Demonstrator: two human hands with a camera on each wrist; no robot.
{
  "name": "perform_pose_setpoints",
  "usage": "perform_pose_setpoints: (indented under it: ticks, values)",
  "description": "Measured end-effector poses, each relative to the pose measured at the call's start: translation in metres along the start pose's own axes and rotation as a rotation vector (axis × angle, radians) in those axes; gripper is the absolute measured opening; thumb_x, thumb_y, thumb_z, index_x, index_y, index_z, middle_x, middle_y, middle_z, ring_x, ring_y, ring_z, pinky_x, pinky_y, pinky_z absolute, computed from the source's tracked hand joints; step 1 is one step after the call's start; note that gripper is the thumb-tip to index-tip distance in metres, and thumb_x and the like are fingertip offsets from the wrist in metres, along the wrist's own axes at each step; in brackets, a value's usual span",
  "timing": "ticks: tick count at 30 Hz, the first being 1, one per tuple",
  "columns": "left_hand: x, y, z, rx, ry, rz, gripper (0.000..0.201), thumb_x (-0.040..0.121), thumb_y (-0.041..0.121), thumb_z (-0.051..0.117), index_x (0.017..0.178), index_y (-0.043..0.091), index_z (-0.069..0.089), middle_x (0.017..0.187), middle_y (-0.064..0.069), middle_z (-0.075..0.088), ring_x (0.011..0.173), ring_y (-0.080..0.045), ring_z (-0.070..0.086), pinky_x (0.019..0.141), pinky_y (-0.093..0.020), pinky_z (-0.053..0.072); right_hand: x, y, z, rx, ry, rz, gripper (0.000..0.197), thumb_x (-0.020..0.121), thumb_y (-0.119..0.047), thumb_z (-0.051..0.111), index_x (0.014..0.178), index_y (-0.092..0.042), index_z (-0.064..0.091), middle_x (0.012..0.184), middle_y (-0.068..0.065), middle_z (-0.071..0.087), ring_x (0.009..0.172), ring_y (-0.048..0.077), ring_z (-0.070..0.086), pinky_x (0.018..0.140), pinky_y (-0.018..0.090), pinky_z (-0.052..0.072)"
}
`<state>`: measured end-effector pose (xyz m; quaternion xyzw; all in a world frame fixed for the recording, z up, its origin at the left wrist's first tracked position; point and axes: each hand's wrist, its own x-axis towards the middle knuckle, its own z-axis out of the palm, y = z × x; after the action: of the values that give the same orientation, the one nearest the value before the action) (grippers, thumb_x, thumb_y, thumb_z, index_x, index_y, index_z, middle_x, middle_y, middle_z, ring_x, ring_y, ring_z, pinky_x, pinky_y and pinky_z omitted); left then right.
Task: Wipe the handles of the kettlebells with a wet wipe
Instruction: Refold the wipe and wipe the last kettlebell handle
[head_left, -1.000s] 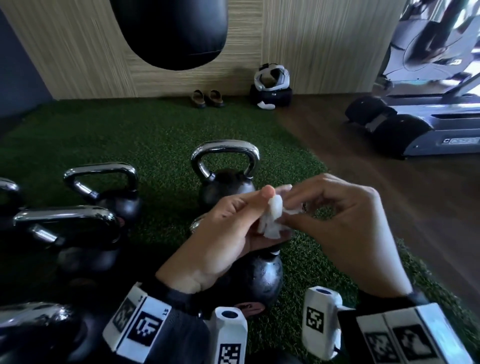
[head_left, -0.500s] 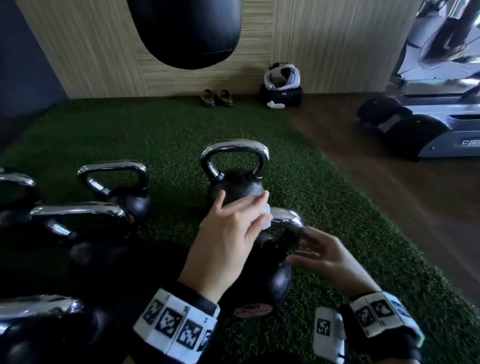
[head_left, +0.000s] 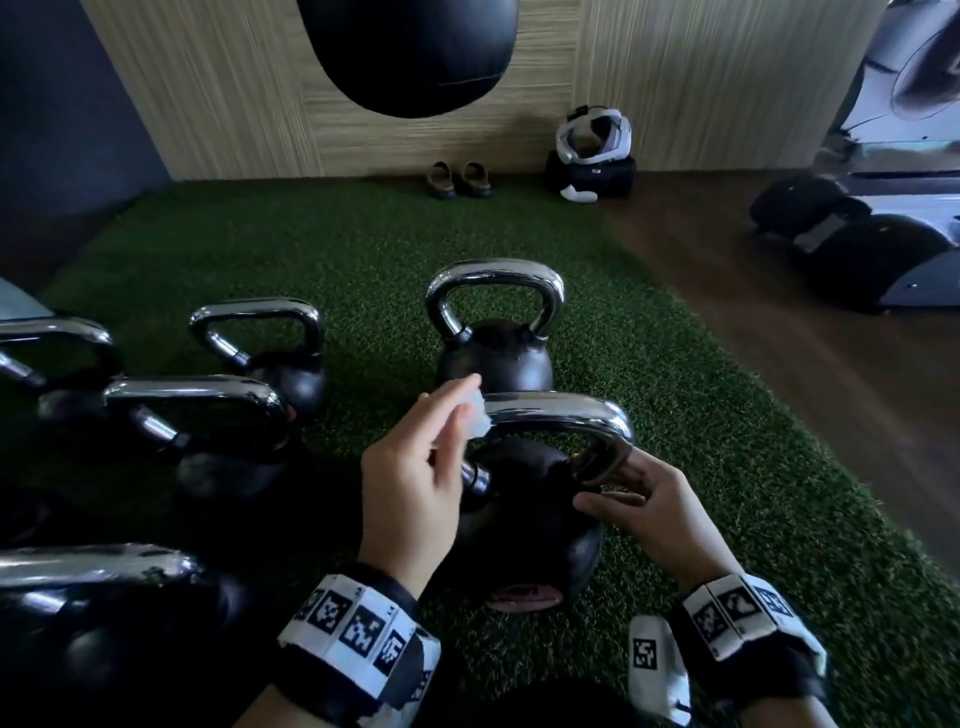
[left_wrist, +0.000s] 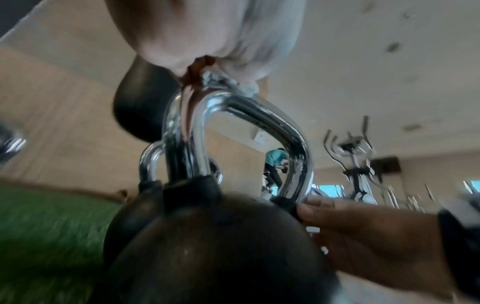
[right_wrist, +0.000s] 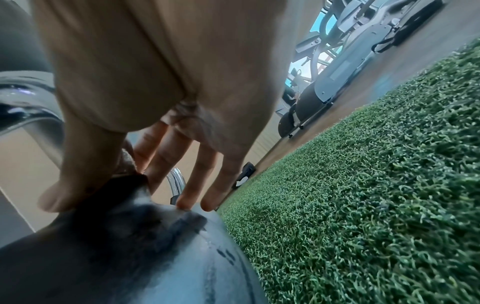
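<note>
since half a second ago, the wipe (head_left: 475, 418) has been slid to the handle's (head_left: 561, 415) left corner, pinched in the left grip (head_left: 410, 478). the heavy, slick kettlebell (head_left: 524, 530) is steadied at the handle base by the right grip (head_left: 644, 512), fingers relaxed and straight.

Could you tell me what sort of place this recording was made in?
Most likely a gym. Several chrome-handled kettlebells stand on green artificial turf, a black punching bag hangs overhead, and an elliptical trainer stands farther off. The left hand is wiping one kettlebell handle.

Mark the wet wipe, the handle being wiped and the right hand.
wet wipe (head_left: 475, 422): head view, white wad at the left fingertips.
handle (head_left: 561, 410): head view, chrome top bar.
right hand (head_left: 655, 512): head view, back of the hand.
</note>
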<state>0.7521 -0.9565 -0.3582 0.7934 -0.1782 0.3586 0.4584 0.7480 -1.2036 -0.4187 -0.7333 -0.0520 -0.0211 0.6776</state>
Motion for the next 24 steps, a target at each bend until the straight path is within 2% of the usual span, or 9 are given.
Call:
perform_pose_setpoints:
  ticks: [3, 6, 8, 11, 13, 15, 17, 19, 24]
  values:
    - [-0.010, -0.014, -0.004, -0.234, 0.099, -0.317, 0.032, 0.107, 0.026, 0.050, 0.123, 0.011, 0.073, 0.120, 0.006, 0.075, 0.114, -0.002, 0.069, 0.101, -0.026, 0.055, 0.001, -0.001, 0.001, -0.014, -0.006, 0.001, 0.038, 0.075, -0.005, 0.085, 0.110, -0.016, 0.073, 0.110, -0.001, 0.079, 0.110, 0.015, 0.073, 0.096, 0.033, 0.058]
    - [-0.018, -0.016, -0.003, -0.322, 0.129, -0.404, 0.031, 0.104, 0.024, 0.048, 0.125, 0.015, 0.070, 0.120, 0.010, 0.074, 0.115, -0.002, 0.068, 0.098, -0.020, 0.054, 0.002, 0.000, 0.000, -0.025, -0.025, -0.005, 0.038, 0.077, -0.001, 0.083, 0.110, -0.015, 0.074, 0.109, 0.000, 0.079, 0.107, 0.016, 0.074, 0.095, 0.032, 0.057]
    - [-0.025, -0.021, -0.001, -0.354, 0.135, -0.448, 0.029, 0.106, 0.019, 0.047, 0.125, 0.019, 0.069, 0.116, 0.009, 0.074, 0.113, -0.001, 0.068, 0.095, -0.020, 0.053, 0.001, 0.000, 0.000, -0.008, -0.024, -0.008, 0.042, 0.077, 0.002, 0.082, 0.114, -0.015, 0.073, 0.107, -0.002, 0.080, 0.107, 0.013, 0.074, 0.091, 0.025, 0.057]
    - [-0.046, -0.035, 0.006, -0.327, 0.093, -0.533, 0.029, 0.107, 0.019, 0.043, 0.101, 0.022, 0.072, 0.080, 0.007, 0.069, 0.075, 0.000, 0.063, 0.079, -0.024, 0.053, 0.001, 0.001, 0.000, 0.007, -0.019, -0.020, 0.040, 0.075, 0.002, 0.082, 0.111, -0.014, 0.073, 0.106, -0.001, 0.080, 0.106, 0.015, 0.074, 0.089, 0.021, 0.056]
    - [-0.061, -0.039, 0.011, -0.261, 0.011, -0.542, 0.035, 0.108, 0.026, 0.041, 0.085, 0.016, 0.065, 0.072, -0.004, 0.063, 0.068, -0.013, 0.059, 0.074, -0.033, 0.049, 0.002, 0.003, -0.001, 0.021, -0.027, -0.025, 0.040, 0.071, -0.006, 0.084, 0.109, -0.013, 0.074, 0.108, 0.002, 0.080, 0.108, 0.017, 0.074, 0.094, 0.026, 0.057]
    - [-0.068, -0.038, 0.012, -0.267, -0.044, -0.534, 0.033, 0.109, 0.028, 0.042, 0.086, 0.025, 0.065, 0.077, -0.004, 0.064, 0.072, -0.013, 0.060, 0.075, -0.032, 0.050, 0.003, 0.004, -0.002, 0.049, -0.029, -0.021, 0.046, 0.068, -0.010, 0.085, 0.113, -0.012, 0.073, 0.111, 0.003, 0.079, 0.111, 0.018, 0.073, 0.097, 0.028, 0.056]
    - [-0.071, -0.033, 0.011, -0.342, -0.084, -0.511, 0.025, 0.104, 0.037, 0.046, 0.109, 0.033, 0.070, 0.090, 0.003, 0.072, 0.085, -0.003, 0.066, 0.081, -0.024, 0.053, 0.003, 0.003, -0.001, 0.055, -0.020, -0.020, 0.053, 0.068, -0.011, 0.086, 0.118, -0.016, 0.071, 0.114, 0.002, 0.078, 0.113, 0.017, 0.072, 0.098, 0.028, 0.055]
    - [-0.073, -0.032, 0.012, -0.296, -0.087, -0.473, 0.029, 0.103, 0.042, 0.053, 0.128, 0.032, 0.065, 0.102, 0.009, 0.076, 0.095, -0.003, 0.071, 0.086, -0.020, 0.055, 0.002, 0.001, 0.001, 0.045, -0.019, -0.022, 0.051, 0.069, -0.010, 0.086, 0.117, -0.018, 0.071, 0.113, 0.003, 0.078, 0.113, 0.018, 0.072, 0.100, 0.031, 0.055]
    - [-0.072, -0.043, 0.015, -0.080, -0.028, -0.389, 0.019, 0.099, 0.038, 0.058, 0.115, 0.039, 0.067, 0.074, 0.004, 0.070, 0.068, -0.017, 0.067, 0.065, -0.029, 0.055, 0.002, -0.004, -0.002, -0.009, -0.031, 0.010, 0.043, 0.071, -0.003, 0.087, 0.110, -0.014, 0.075, 0.108, 0.004, 0.080, 0.109, 0.021, 0.074, 0.102, 0.045, 0.054]
